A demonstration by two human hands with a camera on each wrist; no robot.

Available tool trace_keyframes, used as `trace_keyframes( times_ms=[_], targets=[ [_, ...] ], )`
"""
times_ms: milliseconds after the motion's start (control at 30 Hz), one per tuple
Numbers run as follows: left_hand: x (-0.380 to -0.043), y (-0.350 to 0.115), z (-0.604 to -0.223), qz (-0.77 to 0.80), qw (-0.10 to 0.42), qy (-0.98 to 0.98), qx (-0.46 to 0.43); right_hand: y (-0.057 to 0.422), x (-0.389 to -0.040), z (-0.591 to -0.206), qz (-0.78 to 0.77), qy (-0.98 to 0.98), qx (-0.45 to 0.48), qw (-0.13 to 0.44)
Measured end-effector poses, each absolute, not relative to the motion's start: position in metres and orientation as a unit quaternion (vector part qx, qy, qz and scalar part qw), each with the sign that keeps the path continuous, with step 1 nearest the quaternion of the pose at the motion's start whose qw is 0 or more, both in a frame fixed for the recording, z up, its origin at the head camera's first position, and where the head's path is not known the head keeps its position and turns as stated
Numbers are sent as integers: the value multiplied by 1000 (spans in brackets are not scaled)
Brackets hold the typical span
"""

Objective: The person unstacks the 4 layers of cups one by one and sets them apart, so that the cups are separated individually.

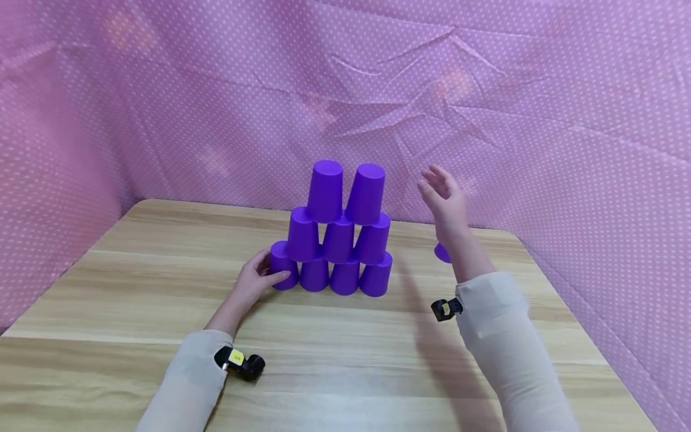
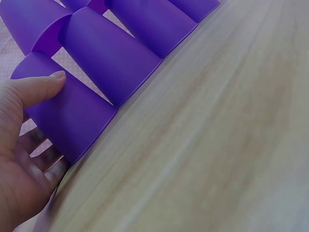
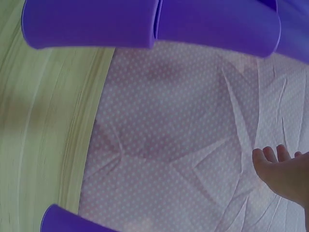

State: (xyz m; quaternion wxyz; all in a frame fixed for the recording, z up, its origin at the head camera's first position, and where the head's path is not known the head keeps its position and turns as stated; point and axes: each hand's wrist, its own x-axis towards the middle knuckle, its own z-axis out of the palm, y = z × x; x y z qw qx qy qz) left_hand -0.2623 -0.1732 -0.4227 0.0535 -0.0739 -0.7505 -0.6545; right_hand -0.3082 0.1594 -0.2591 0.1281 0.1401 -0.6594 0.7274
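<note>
Upside-down purple cups stand stacked as a pyramid: several in the bottom row, three in the middle row, two on top. At the left end of the bottom row, my left hand (image 1: 256, 278) holds the end cup (image 2: 72, 106), with the thumb on its near side and the other fingers around its outer and far side. My right hand (image 1: 447, 201) is raised in the air to the right of the top cups (image 1: 366, 195), apart from them and holding nothing. One more purple cup (image 1: 442, 253) is on the table, mostly hidden behind my right wrist.
Everything stands on a light wood-grain table (image 1: 335, 360). Pink dotted cloth (image 1: 227, 120) hangs behind it and on both sides. Each sleeve carries a small black wrist camera (image 1: 447, 309). My right arm casts a shadow on the tabletop.
</note>
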Motion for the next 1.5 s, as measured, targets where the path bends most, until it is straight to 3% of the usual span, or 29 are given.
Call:
trace_keyframes(
  times_ms=[700, 1500],
  targets=[
    [-261, -171, -415, -652, 55, -752, -81, 110, -304, -264, 700, -678, 205, 85],
    [-258, -171, -411, -649, 46, -755, -76, 95, -304, -261, 689, -697, 190, 50]
  ],
)
